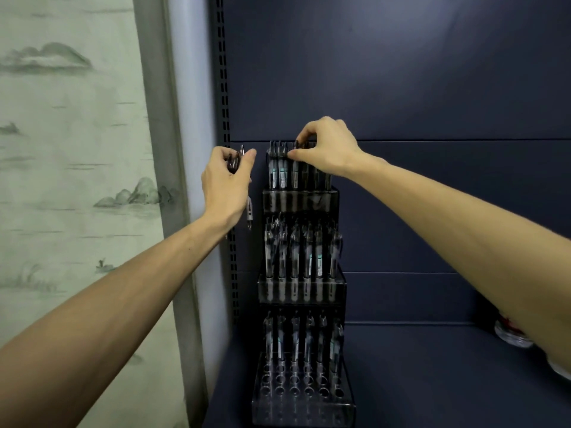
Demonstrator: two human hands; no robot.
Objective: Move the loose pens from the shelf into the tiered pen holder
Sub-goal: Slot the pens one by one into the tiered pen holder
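Observation:
A dark clear tiered pen holder (pixel 301 409) stands on the navy shelf, its three tiers filled with upright pens (pixel 309 264); its lowest front rows of holes hold nothing. My left hand (pixel 227 186) grips a bundle of loose pens (pixel 250 211) just left of the top tier, with tips poking out above and below the fist. My right hand (pixel 324 149) pinches the top of a pen (pixel 295 171) standing in the top tier.
The navy shelf floor (pixel 432 381) stretches right of the holder. A clear round container (pixel 509 333) with something red sits at the far right, partly behind my right forearm. A slotted upright (pixel 224 88) and a painted wall panel (pixel 77 149) lie to the left.

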